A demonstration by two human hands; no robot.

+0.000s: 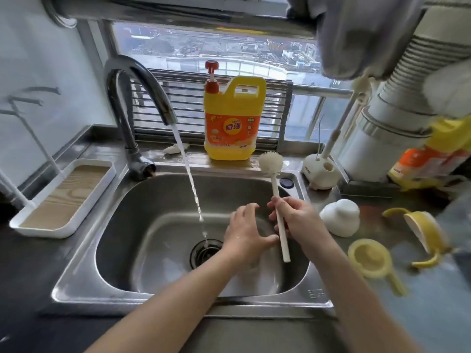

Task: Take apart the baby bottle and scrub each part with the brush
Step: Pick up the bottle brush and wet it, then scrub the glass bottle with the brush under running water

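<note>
Head view. Brush (274,186) is over the right half of the sink (81,250), long axis running near-to-far with a slight tilt. The bristle head points away, up past the sink's back rim, and the handle end points back toward the person.

Right hand (297,216) grips the handle about mid-length, fingers curled round it. The head and upper shaft stick out above the fingers, and the lower handle sticks out below them.

Left hand (244,230) is over the sink middle, just right of the drain. Its fingers are spread and hold nothing. The thumb tip is just beside the lower handle; contact unclear.

Tap (137,82) at the sink's back left runs water (190,174) into the drain. Jug (233,118) stands behind the sink.

Right of the sink are a white cap (340,217), a yellow ring (369,258) and a yellow handled collar (423,233). The bottle body is not identifiable. Tray (38,231) is left of the sink.
</note>
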